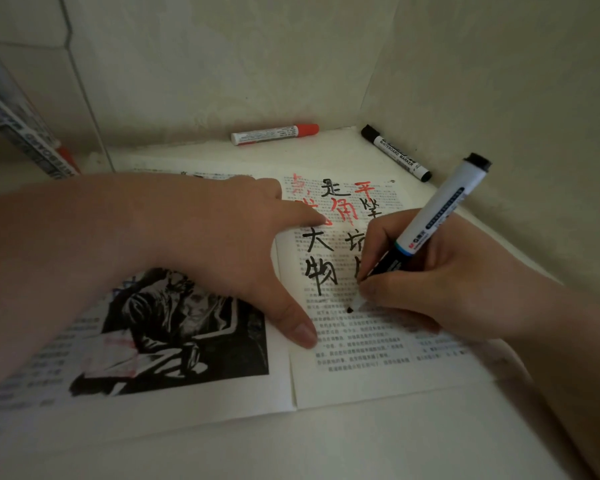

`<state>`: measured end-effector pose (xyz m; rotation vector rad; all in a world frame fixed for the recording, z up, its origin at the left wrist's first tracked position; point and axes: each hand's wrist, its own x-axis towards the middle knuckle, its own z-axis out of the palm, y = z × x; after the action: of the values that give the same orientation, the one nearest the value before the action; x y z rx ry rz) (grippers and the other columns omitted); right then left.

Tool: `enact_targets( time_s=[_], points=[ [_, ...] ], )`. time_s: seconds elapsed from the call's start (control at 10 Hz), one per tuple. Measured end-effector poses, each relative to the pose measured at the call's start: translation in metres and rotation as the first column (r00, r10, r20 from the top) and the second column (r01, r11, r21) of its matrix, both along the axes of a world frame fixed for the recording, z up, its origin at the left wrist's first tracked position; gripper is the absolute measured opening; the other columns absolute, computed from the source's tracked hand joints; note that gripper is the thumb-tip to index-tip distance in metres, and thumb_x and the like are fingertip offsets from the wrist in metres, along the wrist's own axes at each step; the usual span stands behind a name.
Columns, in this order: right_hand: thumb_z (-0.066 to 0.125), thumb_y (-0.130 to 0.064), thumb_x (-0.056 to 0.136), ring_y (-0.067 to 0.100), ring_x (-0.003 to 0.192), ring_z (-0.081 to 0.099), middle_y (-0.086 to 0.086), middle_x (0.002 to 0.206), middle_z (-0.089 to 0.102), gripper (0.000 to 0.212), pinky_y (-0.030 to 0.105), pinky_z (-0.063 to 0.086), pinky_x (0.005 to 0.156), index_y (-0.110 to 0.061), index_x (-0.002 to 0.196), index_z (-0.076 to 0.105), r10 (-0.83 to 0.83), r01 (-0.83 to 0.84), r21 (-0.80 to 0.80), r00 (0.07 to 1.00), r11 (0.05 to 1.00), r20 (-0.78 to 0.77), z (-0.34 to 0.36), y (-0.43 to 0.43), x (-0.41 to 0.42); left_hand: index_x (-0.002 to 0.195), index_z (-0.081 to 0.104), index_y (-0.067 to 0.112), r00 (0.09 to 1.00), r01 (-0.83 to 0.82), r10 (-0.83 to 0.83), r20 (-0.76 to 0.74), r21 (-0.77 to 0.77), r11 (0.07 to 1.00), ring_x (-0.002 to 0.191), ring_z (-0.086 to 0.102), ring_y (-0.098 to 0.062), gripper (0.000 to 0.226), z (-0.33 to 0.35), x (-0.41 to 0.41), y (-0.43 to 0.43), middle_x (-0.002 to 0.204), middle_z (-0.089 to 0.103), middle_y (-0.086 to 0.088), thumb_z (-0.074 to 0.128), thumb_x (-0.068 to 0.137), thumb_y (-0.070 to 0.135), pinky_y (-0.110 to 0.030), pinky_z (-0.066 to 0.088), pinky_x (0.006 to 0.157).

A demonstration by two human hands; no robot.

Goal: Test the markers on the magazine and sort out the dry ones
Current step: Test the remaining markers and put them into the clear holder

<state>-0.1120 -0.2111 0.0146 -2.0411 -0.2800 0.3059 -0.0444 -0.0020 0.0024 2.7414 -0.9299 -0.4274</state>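
An open magazine [361,375] lies flat on the pale surface, its right page covered with red and black hand-drawn characters. My right hand [440,275] grips a black whiteboard marker [440,209], cap stuck on its upper end, with the tip touching the right page. My left hand [236,237] presses flat on the magazine across the fold, thumb and forefinger spread. A capped red marker [274,134] lies against the back wall. A capped black marker [395,153] lies in the back right corner.
Walls close in the surface at the back and on the right. At the far left, several markers [25,133] stand tilted, one with a red end, blurred at the frame edge. The left page carries a dark illustration [174,330].
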Motion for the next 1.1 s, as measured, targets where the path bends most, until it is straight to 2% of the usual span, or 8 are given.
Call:
enact_targets(
  time_s=[0.3,0.4,0.5,0.6,0.8,0.9,1.0,1.1],
  points=[
    [0.070,-0.005,0.073,0.017,0.044,0.045,0.012,0.056,0.054,0.008,0.024,0.037,0.041,-0.005,0.073,0.062,0.130,-0.129,0.018,0.991,0.991,-0.033,-0.002,-0.006,0.001,0.151,0.012,0.055,1.000,-0.005,0.006,0.029,-0.042,0.999,0.127,0.046,-0.015,0.126,-0.007,0.000,-0.002,0.138,0.041,0.013,0.083,0.049,0.077,-0.037,0.046,0.105],
    [0.070,-0.001,0.075,0.011,0.041,0.043,0.007,0.052,0.052,0.006,0.017,0.034,0.041,-0.002,0.076,0.064,0.087,-0.086,0.161,0.996,0.983,0.001,-0.007,-0.010,0.007,0.152,0.005,0.054,0.998,0.044,-0.039,0.054,-0.089,0.995,0.128,0.044,-0.009,0.130,-0.007,0.001,-0.002,0.140,0.039,0.019,0.083,0.050,0.077,-0.027,0.042,0.103],
    [0.078,0.002,0.067,0.010,0.039,0.032,0.007,0.050,0.042,0.020,0.016,0.029,0.041,-0.003,0.079,0.063,-0.086,0.041,0.447,0.993,0.893,0.080,-0.011,-0.016,0.015,0.147,-0.009,0.061,0.993,0.088,-0.106,-0.058,-0.254,0.963,0.110,0.052,0.007,0.117,-0.001,0.001,-0.001,0.123,0.044,0.033,0.075,0.067,0.070,-0.015,0.043,0.086],
    [0.074,-0.001,0.064,0.014,0.045,0.024,0.023,0.056,0.028,0.017,0.019,0.025,0.044,-0.009,0.077,0.066,-0.207,0.098,0.600,0.971,0.794,0.116,-0.010,-0.018,0.018,0.145,-0.009,0.063,0.987,0.105,-0.148,-0.056,-0.471,0.876,0.086,0.061,-0.004,0.085,-0.003,0.003,-0.005,0.111,0.053,0.030,0.054,0.099,0.030,-0.023,0.049,0.069],
    [0.060,-0.003,0.076,0.023,0.052,0.035,0.021,0.062,0.042,0.015,0.023,0.024,0.045,-0.009,0.076,0.074,-0.299,0.184,0.591,0.949,0.786,0.101,-0.003,-0.011,0.013,0.151,-0.005,0.056,0.981,0.098,-0.176,-0.084,-0.570,0.816,0.104,0.059,0.013,0.085,-0.006,-0.002,-0.010,0.117,0.060,0.040,0.055,0.101,0.022,-0.002,0.038,0.084],
    [0.060,-0.003,0.079,0.025,0.052,0.030,0.024,0.061,0.039,0.017,0.023,0.025,0.045,-0.014,0.076,0.074,-0.292,0.171,0.539,0.945,0.825,0.147,-0.005,-0.009,0.012,0.148,-0.002,0.062,0.980,0.087,-0.173,-0.097,-0.573,0.815,0.107,0.059,0.012,0.088,-0.005,-0.003,-0.010,0.120,0.062,0.037,0.061,0.097,0.026,-0.003,0.039,0.088],
    [0.066,0.007,0.084,0.011,0.046,0.047,0.012,0.055,0.051,0.014,0.016,0.035,0.043,-0.006,0.080,0.065,-0.250,0.133,0.498,0.952,0.857,0.176,-0.007,-0.006,0.011,0.146,0.003,0.065,0.978,0.089,-0.183,-0.103,-0.588,0.804,0.103,0.061,0.011,0.089,-0.002,-0.005,-0.011,0.115,0.063,0.036,0.065,0.094,0.026,-0.004,0.041,0.086],
    [0.072,0.005,0.086,0.008,0.054,0.057,0.009,0.063,0.061,0.013,0.014,0.043,0.051,-0.005,0.083,0.064,-0.209,0.106,0.375,0.946,0.921,0.246,-0.011,-0.007,0.010,0.146,0.013,0.064,0.974,0.030,-0.172,-0.146,-0.672,0.740,0.097,0.069,-0.004,0.096,-0.005,-0.005,-0.013,0.110,0.070,0.023,0.073,0.088,0.018,-0.022,0.052,0.092]
  ],
)
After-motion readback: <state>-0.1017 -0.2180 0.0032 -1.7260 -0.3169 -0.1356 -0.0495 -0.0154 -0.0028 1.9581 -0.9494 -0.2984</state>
